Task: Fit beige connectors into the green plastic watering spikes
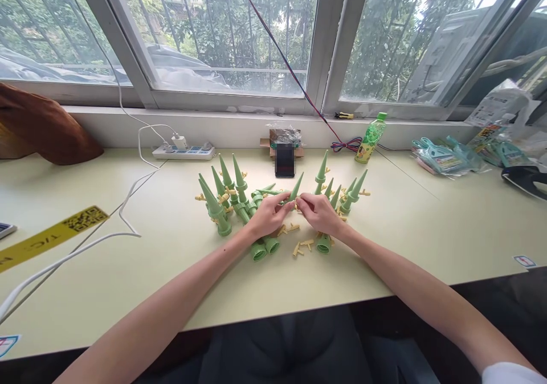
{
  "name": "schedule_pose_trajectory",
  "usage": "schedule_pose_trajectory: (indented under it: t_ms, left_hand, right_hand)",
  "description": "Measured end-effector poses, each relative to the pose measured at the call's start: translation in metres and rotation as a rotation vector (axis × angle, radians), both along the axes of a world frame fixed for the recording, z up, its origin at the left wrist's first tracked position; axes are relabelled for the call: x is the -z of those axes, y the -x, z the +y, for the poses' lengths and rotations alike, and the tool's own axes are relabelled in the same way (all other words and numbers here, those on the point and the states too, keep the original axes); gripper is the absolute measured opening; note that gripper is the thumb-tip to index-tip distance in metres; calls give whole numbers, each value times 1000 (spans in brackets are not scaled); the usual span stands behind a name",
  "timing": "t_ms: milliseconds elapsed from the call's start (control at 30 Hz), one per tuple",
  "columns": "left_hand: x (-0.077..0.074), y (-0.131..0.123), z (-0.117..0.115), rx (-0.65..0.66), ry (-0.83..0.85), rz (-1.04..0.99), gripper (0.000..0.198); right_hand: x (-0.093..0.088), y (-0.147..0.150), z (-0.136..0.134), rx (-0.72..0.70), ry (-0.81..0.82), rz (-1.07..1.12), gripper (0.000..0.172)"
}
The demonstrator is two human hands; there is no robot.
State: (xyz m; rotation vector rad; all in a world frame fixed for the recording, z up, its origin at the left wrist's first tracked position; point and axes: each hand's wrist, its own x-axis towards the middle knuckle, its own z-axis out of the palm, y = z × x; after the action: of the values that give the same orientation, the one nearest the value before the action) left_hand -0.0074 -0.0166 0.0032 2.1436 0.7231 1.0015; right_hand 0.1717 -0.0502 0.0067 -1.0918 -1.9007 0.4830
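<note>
My left hand [272, 215] is closed around a green watering spike [296, 186], its point tilted up and to the right. Fingers pinched, my right hand [319, 212] meets the left one at the side of this spike; a bit of a small yellow valve shows at its fingertips, mostly hidden. Left of my hands stand several green spikes with yellow valves fitted [212, 206], and more lie on their sides with open threaded ends [258, 252]. Another upright group [351, 196] is just beyond my right hand. Loose yellow T-shaped valves [298, 249] lie between my forearms.
Behind the spikes a phone [285, 160] leans on a small box. A green drink bottle [371, 138] stands near the window ledge. At the back left is a power strip [183, 152] with a white cable. Plastic-wrapped packets [444, 155] lie at the right.
</note>
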Motion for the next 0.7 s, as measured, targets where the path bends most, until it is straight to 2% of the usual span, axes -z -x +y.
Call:
schedule_pose_trajectory:
  t_ms: [233, 500, 700]
  left_hand:
    - [-3, -1, -1, 21, 8, 4, 30]
    - [-2, 0, -1, 12, 6, 64, 22]
    - [-4, 0, -2, 27, 33, 108, 23]
  right_hand:
    - [-3, 1, -2, -2, 93, 78, 42]
    - [1, 5, -2, 36, -24, 18, 41]
    - [3, 6, -2, 54, -79, -70, 42]
